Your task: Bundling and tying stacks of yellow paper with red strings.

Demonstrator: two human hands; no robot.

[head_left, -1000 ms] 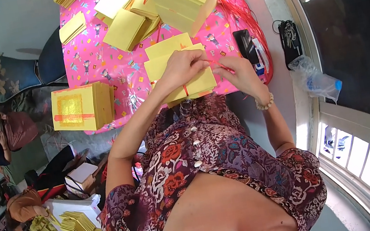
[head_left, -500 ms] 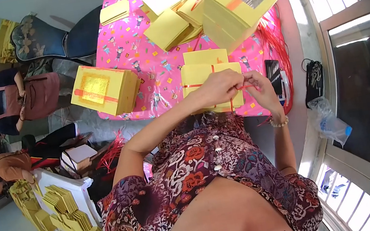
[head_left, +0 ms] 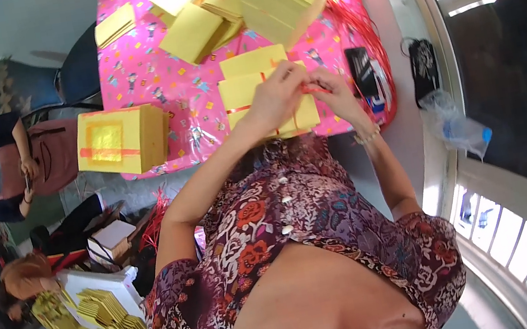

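Note:
In front of me at the table's near edge lies a bundle of yellow paper (head_left: 234,93), with red ribbon (head_left: 239,109) running across and along it. My left hand (head_left: 276,97) rests over the bundle's right half, its fingers closed together on the ribbon. Beside it, my right hand (head_left: 337,96) pinches the same ribbon between thumb and fingers, just past the bundle's right side. A short reddish stretch of ribbon shows between the two hands. The fingertips partly hide where the strands cross.
A tall tied yellow stack (head_left: 119,143) stands left, a larger one (head_left: 280,12) far right. Loose yellow packets (head_left: 198,32) lie behind. A phone (head_left: 360,71) and red strands (head_left: 374,41) lie along the right edge. Left, beyond the table, a person (head_left: 5,159) stands.
The view has shifted, so the table and bundle appear farther up and left. Both hands stay at the ribbon, my right hand now closed tighter and nearer to my left.

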